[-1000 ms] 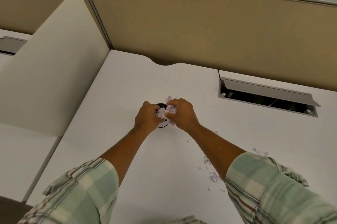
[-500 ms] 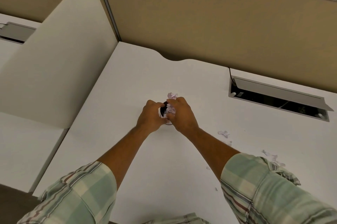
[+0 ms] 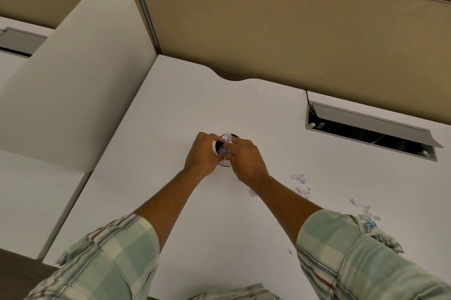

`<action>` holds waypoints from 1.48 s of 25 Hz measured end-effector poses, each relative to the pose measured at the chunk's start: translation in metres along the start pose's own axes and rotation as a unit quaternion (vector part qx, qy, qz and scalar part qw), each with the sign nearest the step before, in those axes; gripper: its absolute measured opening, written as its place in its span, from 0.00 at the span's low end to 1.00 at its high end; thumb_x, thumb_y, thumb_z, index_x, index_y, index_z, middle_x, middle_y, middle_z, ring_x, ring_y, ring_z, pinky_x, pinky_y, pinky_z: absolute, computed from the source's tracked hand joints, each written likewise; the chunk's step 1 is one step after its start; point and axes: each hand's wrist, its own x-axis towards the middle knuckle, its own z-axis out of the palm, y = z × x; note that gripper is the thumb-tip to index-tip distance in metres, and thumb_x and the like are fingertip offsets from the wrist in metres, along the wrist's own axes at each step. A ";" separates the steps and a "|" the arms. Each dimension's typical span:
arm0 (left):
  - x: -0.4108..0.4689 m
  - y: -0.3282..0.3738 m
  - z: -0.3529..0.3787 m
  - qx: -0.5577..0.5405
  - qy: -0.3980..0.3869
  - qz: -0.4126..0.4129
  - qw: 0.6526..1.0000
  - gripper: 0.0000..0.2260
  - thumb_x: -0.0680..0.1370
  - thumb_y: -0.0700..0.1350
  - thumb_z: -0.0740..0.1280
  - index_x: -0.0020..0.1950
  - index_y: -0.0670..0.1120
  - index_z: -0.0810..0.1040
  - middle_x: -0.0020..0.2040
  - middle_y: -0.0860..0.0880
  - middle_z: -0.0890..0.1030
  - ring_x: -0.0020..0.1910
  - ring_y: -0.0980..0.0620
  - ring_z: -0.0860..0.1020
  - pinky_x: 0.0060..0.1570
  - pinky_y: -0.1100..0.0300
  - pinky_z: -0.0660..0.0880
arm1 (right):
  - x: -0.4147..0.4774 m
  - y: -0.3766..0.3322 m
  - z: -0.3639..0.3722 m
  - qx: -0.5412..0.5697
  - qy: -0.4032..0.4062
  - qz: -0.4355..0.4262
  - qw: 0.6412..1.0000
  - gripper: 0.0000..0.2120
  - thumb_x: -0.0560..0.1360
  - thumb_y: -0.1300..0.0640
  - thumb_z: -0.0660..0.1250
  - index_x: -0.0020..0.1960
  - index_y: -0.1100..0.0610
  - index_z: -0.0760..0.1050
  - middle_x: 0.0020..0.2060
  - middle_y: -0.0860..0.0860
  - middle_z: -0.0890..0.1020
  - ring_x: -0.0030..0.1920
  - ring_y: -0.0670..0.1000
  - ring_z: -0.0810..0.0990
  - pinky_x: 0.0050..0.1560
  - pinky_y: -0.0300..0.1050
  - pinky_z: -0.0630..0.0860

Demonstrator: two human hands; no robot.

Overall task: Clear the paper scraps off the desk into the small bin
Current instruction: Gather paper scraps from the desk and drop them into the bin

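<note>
At far left, a rounded white divider borders the desk, whose near-left surface lies bare. Mid-desk, the left hand curls around the small bin, while the right hand pinches crumpled paper at its mouth. Rightward, loose scraps dot the surface before the open cable hatch.

White desk carries a small bin, mostly hidden, and loose paper scraps at right; a recessed cable hatch apparently stands open.
</note>
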 end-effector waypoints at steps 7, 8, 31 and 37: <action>0.002 0.001 0.003 0.004 0.001 -0.012 1.000 0.26 0.69 0.51 0.82 0.64 0.50 0.78 0.64 0.48 0.76 0.61 0.48 0.78 0.53 0.62 0.73 | -0.006 0.008 -0.002 -0.083 0.002 0.068 0.994 0.13 0.79 0.50 0.63 0.59 0.49 0.82 0.67 0.50 0.77 0.65 0.54 0.73 0.64 0.51 0.65; 0.001 0.002 0.003 0.001 0.002 -0.013 1.000 0.26 0.69 0.50 0.81 0.64 0.50 0.78 0.65 0.48 0.76 0.61 0.48 0.78 0.53 0.62 0.73 | -0.006 0.010 -0.003 -0.064 0.017 0.074 0.995 0.11 0.78 0.52 0.65 0.57 0.50 0.83 0.66 0.50 0.77 0.64 0.53 0.74 0.63 0.50 0.66; -0.048 -0.024 0.078 -0.081 -0.025 -0.191 0.978 0.11 0.76 0.44 0.67 0.57 0.46 0.80 0.56 0.47 0.82 0.50 0.51 0.79 0.49 0.58 0.74 | -0.074 0.096 0.009 0.053 -0.108 0.228 0.966 0.02 0.66 0.56 0.73 0.37 0.50 0.81 0.52 0.46 0.77 0.52 0.48 0.77 0.50 0.49 0.79; -0.050 -0.016 0.086 -0.064 -0.047 -0.175 0.981 0.10 0.77 0.46 0.68 0.57 0.47 0.80 0.56 0.48 0.82 0.51 0.50 0.79 0.48 0.58 0.74 | -0.078 0.097 0.013 0.061 -0.098 0.217 0.969 0.01 0.69 0.58 0.72 0.40 0.53 0.81 0.52 0.51 0.76 0.51 0.50 0.76 0.48 0.45 0.78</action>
